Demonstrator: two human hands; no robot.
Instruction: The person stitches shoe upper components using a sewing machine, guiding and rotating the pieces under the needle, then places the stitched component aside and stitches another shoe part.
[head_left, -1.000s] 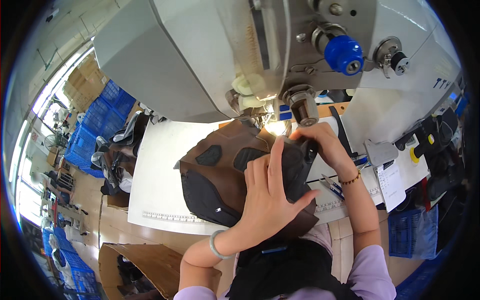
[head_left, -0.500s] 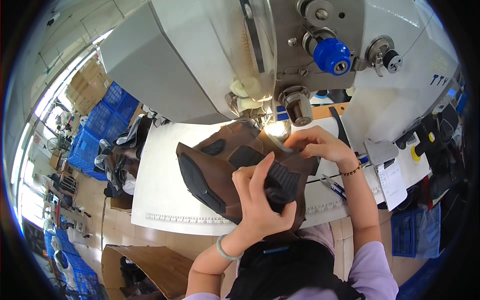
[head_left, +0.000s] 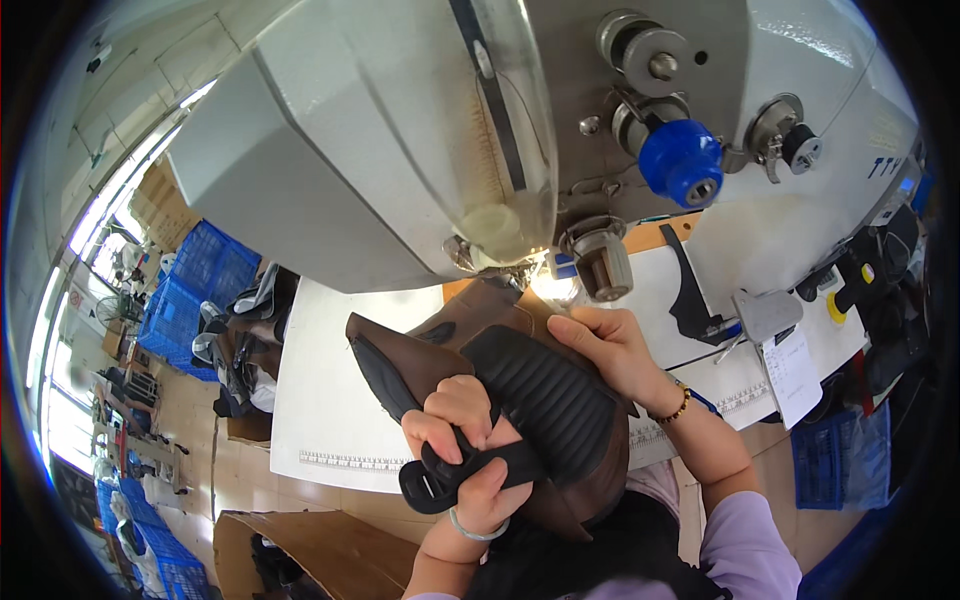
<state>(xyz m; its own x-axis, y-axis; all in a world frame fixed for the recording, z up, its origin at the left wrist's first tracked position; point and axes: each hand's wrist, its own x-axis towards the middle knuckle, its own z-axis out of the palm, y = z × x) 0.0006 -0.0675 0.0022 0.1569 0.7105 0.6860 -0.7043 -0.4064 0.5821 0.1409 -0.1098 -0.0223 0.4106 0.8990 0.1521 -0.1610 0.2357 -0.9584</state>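
Note:
A brown sewn piece [head_left: 578,495] with a black ribbed pad [head_left: 545,395] lies bunched up, its far edge under the head of a grey sewing machine [head_left: 370,140]. My left hand [head_left: 468,445] is closed around a black strap [head_left: 515,465] with a buckle [head_left: 428,487] at its end, over the left side of the piece. My right hand [head_left: 615,350] pinches the right edge of the piece, thumb on top, just right of a bright lamp [head_left: 553,285]. The needle is lost in the glare and behind the machine head.
The white table [head_left: 335,410] has a ruler strip [head_left: 350,461] along its front edge. A black cut piece [head_left: 690,300] and a paper sheet [head_left: 790,375] are on the right. Blue crates [head_left: 205,275] and dark pieces stand left, a cardboard box [head_left: 330,545] below.
My left hand has moved down and left, now gripping the strap and buckle. The piece is bunched and tilted, showing more ribbed pad. My right hand has shifted down; my view is nearer the machine.

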